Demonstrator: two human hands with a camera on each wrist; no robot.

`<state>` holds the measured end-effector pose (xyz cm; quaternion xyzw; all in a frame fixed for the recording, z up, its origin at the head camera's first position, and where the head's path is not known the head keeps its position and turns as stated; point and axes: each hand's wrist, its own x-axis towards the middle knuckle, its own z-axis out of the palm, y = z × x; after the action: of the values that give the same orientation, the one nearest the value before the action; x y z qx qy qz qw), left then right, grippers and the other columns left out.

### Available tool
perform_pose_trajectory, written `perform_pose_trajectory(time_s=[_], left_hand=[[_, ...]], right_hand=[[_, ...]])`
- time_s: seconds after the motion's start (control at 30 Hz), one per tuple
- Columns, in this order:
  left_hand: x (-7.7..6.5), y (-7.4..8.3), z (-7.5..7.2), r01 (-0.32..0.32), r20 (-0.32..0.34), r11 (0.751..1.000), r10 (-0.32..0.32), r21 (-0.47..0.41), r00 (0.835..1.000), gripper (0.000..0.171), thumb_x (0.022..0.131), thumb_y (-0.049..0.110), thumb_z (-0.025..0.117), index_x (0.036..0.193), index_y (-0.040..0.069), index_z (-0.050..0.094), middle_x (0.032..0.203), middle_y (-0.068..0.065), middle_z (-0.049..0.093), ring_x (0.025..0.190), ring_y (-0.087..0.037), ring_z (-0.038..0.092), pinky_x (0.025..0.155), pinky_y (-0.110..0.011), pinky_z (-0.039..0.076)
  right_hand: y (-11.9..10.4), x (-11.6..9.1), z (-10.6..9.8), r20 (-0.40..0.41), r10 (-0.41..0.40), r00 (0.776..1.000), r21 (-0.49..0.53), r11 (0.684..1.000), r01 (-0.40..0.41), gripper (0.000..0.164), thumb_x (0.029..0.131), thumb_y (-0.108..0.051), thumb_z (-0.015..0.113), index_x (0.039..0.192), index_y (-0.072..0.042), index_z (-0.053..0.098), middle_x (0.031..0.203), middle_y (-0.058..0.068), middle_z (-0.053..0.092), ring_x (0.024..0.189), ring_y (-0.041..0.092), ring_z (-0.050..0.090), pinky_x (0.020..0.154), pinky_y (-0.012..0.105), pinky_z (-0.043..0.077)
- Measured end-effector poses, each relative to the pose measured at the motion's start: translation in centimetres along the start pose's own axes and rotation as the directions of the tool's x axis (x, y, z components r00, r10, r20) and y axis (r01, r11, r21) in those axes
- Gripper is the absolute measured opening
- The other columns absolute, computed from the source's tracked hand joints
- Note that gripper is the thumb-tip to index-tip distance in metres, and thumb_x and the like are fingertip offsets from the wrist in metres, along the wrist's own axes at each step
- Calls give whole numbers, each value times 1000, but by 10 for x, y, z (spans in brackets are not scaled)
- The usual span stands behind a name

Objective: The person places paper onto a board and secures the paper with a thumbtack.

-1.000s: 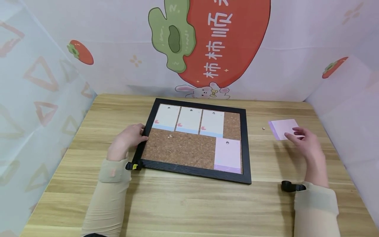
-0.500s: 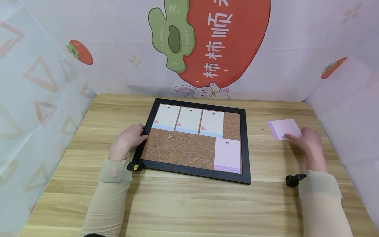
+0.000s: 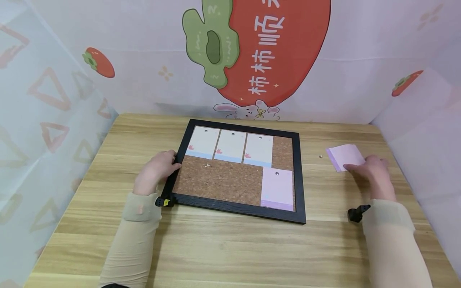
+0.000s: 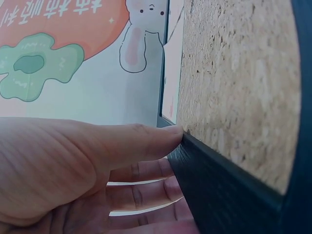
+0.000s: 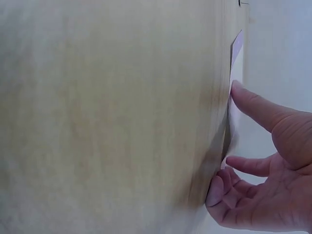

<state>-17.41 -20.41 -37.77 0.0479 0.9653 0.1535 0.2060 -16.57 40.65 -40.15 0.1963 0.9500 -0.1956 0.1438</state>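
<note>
A black-framed corkboard point(image 3: 223, 180) lies on the table. My left hand point(image 3: 156, 168) grips its left side. In the left wrist view the thumb point(image 4: 151, 141) presses the frame's edge, with the other fingers against its outer side. To the right of the board, a loose pink-and-purple note sheet point(image 3: 342, 156) is held by my right hand point(image 3: 376, 172). Thumb and fingers grip its near and right parts, and the paper bows upward. In the right wrist view the thumb touches the sheet point(image 5: 236, 63) at one edge, while the fingertips are at its other end.
Three white cards point(image 3: 230, 146) with blue bands are pinned along the board's top row. A pink sheet point(image 3: 277, 188) is pinned at its lower right. One small silver pin point(image 3: 321, 156) lies on the table point(image 3: 252, 252) between board and loose note. A printed cloth point(image 3: 144, 80) stands behind.
My right hand has come down from hovering over the loose note and now grips it. The sheet, flat before, has buckled slightly. My left hand stays on the frame.
</note>
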Motion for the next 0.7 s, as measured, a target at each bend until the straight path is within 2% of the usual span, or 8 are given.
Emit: perform_pose_trajectory(time_s=[0.1, 0.2, 0.47, 0.7], left_hand=[[-1, 0, -1, 3, 5, 1000, -3, -5, 1000, 40, 103, 21, 55, 126, -11, 52, 113, -29, 63, 90, -32, 63, 79, -44, 52], [-2, 0, -1, 2, 2, 1000, -2, -8, 1000, 40, 103, 21, 55, 126, -11, 52, 113, -29, 63, 88, -30, 63, 78, -43, 52], [-2, 2, 1, -12, -14, 1000, 13, 6, 1000, 38, 103, 21, 55, 123, -11, 53, 111, -28, 64, 85, -29, 64, 75, -40, 53], [-3, 1, 1, -18, -23, 1000, 18, 6, 1000, 38, 103, 20, 56, 123, -12, 53, 111, -29, 64, 86, -30, 64, 76, -41, 53]], right_hand=[[0, 0, -1, 16, -9, 1000, 8, 1000, 9, 82, 91, -48, 64, 123, 24, 40, 119, 42, 44, 100, 47, 46, 85, 57, 47], [0, 0, -2, 29, -9, 1000, 20, 1000, 8, 84, 91, -48, 64, 127, 24, 38, 123, 42, 45, 102, 48, 50, 88, 58, 47], [0, 2, 2, -1, -9, 1000, 58, 998, 9, 85, 93, -43, 64, 135, 23, 33, 132, 44, 40, 113, 52, 44, 99, 62, 42], [-3, 3, 4, -25, 54, 998, 144, 988, -50, 93, 90, -37, 69, 142, 22, 19, 136, 46, 33, 116, 53, 41, 104, 63, 39]])
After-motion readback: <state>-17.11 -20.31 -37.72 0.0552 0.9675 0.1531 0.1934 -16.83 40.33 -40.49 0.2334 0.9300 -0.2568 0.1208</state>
